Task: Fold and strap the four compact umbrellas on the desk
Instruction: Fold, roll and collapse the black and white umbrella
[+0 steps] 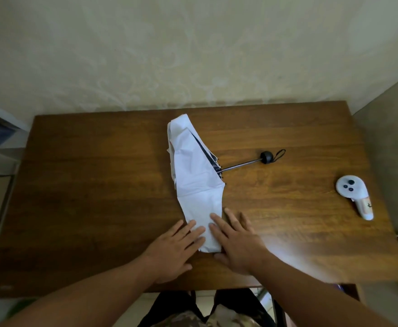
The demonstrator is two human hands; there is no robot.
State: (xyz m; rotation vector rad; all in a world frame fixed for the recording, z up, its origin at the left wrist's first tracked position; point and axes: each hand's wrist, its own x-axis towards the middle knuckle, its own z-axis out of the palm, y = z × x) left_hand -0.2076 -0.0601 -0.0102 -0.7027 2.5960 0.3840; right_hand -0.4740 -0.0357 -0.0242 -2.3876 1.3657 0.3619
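We laid both palms flat, fingers straight, on the near end of the white umbrella (199,182) at the desk's (87,185) middle: our left hand (178,246) on its left edge, our right hand (236,241) on its right edge. Its black handle (266,157) pointed away right, well apart from both.

One umbrella (196,185), one controller (354,195), two hands

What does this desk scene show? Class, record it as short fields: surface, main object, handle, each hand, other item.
surface: brown wooden desk
main object: white fabric compact umbrella, canopy lying flat, unstrapped
handle: round black knob, shaft extended
left hand: flat, fingers on canopy
right hand: flat, partly on canopy
other item: white plastic controller, right side
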